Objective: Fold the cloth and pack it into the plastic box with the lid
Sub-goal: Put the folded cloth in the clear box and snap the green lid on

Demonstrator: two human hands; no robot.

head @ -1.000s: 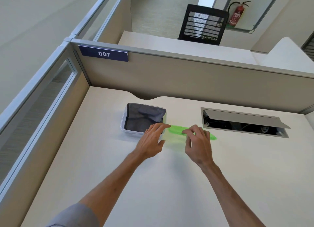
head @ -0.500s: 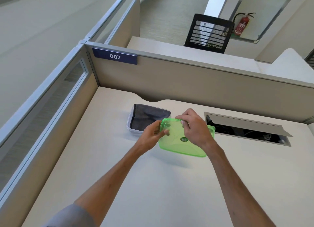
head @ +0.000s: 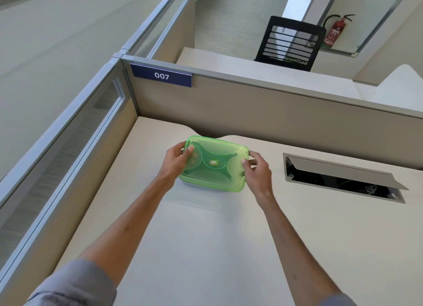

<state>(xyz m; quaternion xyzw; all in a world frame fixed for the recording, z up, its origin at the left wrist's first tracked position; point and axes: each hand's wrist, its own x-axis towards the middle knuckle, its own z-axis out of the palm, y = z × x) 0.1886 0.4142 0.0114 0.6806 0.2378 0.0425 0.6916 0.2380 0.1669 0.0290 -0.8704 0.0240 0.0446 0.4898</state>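
The green lid point(head: 214, 164) has moved left from in front of the cable hatch point(head: 343, 177) and now covers the plastic box point(head: 206, 186) on the beige desk point(head: 206, 237). The left hand point(head: 177, 161) and right hand point(head: 256, 170) grasp its short ends. Cubicle partitions point(head: 251, 113) stand behind. The cloth inside is hidden.

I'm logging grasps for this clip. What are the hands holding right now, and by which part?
Both hold the green lid by its short ends: left hand at the left edge, right hand at the right edge.
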